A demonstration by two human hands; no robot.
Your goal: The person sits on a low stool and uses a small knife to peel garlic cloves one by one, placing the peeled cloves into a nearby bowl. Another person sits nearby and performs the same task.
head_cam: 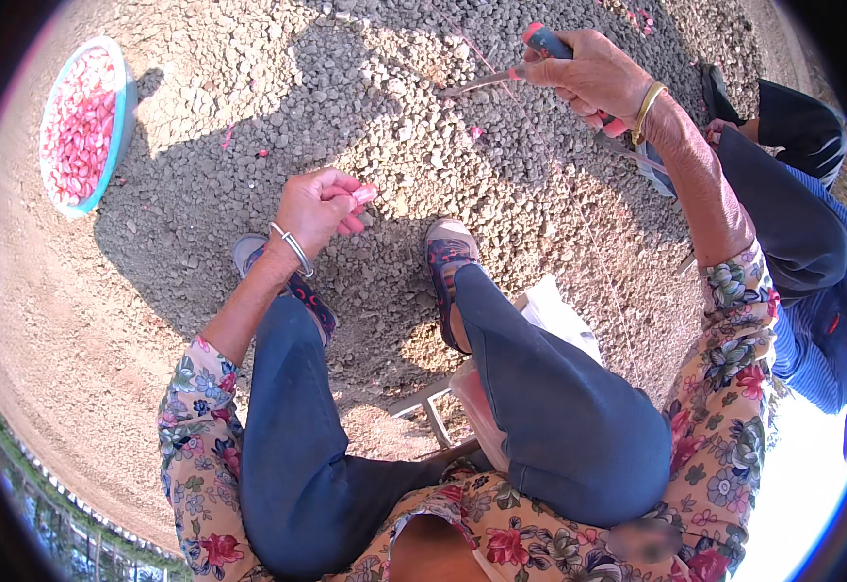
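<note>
Between the thumb and fingers of my left hand point(324, 204) is a small pink piece that looks like a seed or clove point(364, 193), held above the soil in front of my shoes. My right hand point(589, 73) is closed around a tool with a dark and red handle point(551, 44); its thin metal shank point(476, 85) points left, with the tip at or just above the clods near a stretched string point(514, 94). Another red-tipped handle shows below that palm, partly hidden by the fingers. Crumbly soil point(285, 131) lies beneath both hands.
A light-blue basin point(129, 109) full of pink pieces stands at the far left. A co-worker in dark trousers point(780, 211) sits close on the right, beside a greyish container point(655, 171). A white bag point(562, 313) and a pinkish container point(478, 407) are by my right leg, near a metal frame point(434, 418).
</note>
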